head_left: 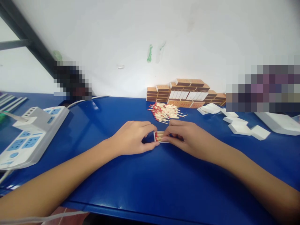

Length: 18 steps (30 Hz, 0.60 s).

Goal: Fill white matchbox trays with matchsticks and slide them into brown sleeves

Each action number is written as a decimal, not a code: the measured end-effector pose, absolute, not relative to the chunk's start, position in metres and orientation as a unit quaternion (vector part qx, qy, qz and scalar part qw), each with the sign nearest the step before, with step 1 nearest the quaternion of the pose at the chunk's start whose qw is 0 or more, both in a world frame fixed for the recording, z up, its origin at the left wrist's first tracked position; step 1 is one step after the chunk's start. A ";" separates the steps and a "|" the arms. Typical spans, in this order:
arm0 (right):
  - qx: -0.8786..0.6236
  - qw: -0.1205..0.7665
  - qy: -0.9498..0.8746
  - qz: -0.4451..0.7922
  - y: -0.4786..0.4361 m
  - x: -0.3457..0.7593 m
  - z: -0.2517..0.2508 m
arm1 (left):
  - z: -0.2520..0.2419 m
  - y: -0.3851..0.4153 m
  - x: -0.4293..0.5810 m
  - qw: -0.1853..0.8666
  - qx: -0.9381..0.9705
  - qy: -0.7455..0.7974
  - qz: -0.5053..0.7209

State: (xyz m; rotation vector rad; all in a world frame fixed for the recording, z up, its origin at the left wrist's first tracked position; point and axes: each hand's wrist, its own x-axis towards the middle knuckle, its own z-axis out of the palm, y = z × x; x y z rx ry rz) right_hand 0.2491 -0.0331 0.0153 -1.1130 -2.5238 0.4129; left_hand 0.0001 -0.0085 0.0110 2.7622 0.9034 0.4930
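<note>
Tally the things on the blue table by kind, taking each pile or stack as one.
Matchbox tray with matches, between both hands: 1
Loose match pile: 1
Stack of brown matchboxes: 1
Power strips: 1
Total: 4

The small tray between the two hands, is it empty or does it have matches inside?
It has matches inside. The tray shows red heads and pale sticks lying in it, between the left hand and right hand, whose fingers cover part of it.

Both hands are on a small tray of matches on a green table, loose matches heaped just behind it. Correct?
Not quite: the head view shows the table is blue, not green. Both the left hand and right hand do hold the tray of matches, loose matches heaped behind.
</note>
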 end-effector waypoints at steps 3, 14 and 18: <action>-0.376 0.186 -0.899 0.127 -0.030 0.251 0.013 | 0.011 -0.009 0.000 0.096 0.932 0.308 0.167; -0.421 0.237 -0.874 0.051 -0.002 0.279 0.002 | 0.013 -0.005 -0.002 0.103 0.925 0.327 0.163; -0.433 0.228 -0.871 0.048 0.005 0.286 -0.004 | 0.017 -0.004 -0.005 0.102 0.924 0.327 0.168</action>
